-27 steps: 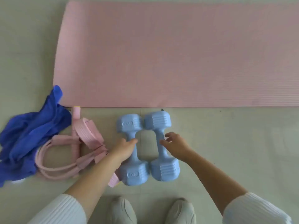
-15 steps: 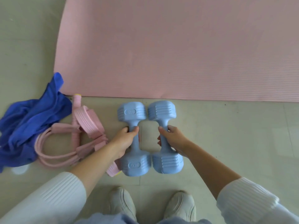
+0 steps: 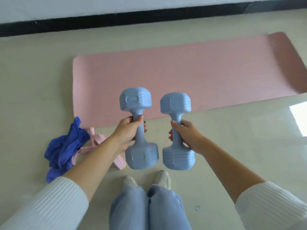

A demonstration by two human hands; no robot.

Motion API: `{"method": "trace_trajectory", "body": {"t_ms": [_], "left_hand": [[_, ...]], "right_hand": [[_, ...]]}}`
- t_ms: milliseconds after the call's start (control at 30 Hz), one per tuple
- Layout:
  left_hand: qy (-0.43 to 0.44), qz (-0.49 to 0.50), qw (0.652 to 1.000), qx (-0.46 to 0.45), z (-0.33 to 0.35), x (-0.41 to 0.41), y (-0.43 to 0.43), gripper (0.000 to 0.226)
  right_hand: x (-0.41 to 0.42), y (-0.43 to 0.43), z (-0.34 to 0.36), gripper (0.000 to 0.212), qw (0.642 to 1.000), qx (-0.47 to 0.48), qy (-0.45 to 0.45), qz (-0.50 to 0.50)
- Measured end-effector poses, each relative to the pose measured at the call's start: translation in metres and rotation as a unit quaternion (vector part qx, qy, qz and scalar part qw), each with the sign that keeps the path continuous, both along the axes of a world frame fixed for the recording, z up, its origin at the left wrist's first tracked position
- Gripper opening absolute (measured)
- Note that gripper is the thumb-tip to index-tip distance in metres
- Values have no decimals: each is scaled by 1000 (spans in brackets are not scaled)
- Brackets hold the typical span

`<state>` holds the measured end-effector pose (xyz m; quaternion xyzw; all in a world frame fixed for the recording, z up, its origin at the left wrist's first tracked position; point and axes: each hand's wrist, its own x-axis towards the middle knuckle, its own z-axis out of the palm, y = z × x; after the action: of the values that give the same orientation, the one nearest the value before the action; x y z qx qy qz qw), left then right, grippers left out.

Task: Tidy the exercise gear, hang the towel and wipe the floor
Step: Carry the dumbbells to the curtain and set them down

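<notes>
Change from half a second ago: both dumbbells are up off the floor (image 3: 240,146) and in the air; the view sits higher and takes in the black baseboard (image 3: 149,19).

Pale floor, glossy, with window glare at right. Pink mat (image 3: 182,77) lies flat and unrolled across the middle, its right end curling up. Light blue trousers (image 3: 149,209) at the bottom edge, white ribbed sleeves on both forearms.

Left dumbbell (image 3: 140,140), pale blue and marked 2KG, is held roughly upright, its top head over the mat's near edge. Right dumbbell (image 3: 177,135), same kind, is just beside it and not touching.

Blue towel (image 3: 64,150) lies crumpled on the floor at the mat's near left corner, partly over the pink resistance band (image 3: 98,140).

Left hand (image 3: 127,130) wraps around the left dumbbell's handle. Right hand (image 3: 187,135) wraps around the right dumbbell's handle. White shoes (image 3: 162,177) show below the dumbbells.
</notes>
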<state>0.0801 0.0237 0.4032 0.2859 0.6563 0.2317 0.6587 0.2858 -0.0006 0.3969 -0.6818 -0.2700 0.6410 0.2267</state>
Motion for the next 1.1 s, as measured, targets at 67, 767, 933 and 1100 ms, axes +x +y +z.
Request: {"method": "trace_trajectory", "body": {"t_ms": [67, 767, 933, 1100], "left_hand": [[-4, -21, 1000, 2, 73, 21, 2, 24], [-43, -354, 933, 44, 356, 413, 8, 29], [-34, -376, 925, 53, 363, 566, 28, 35], [-42, -401, 914, 50, 378, 702, 55, 32]], "right_hand": [[20, -8, 74, 27, 1000, 6, -2, -21], [355, -110, 360, 19, 943, 72, -56, -321], [503, -105, 366, 21, 936, 65, -65, -339], [639, -84, 379, 22, 926, 69, -73, -364]]}}
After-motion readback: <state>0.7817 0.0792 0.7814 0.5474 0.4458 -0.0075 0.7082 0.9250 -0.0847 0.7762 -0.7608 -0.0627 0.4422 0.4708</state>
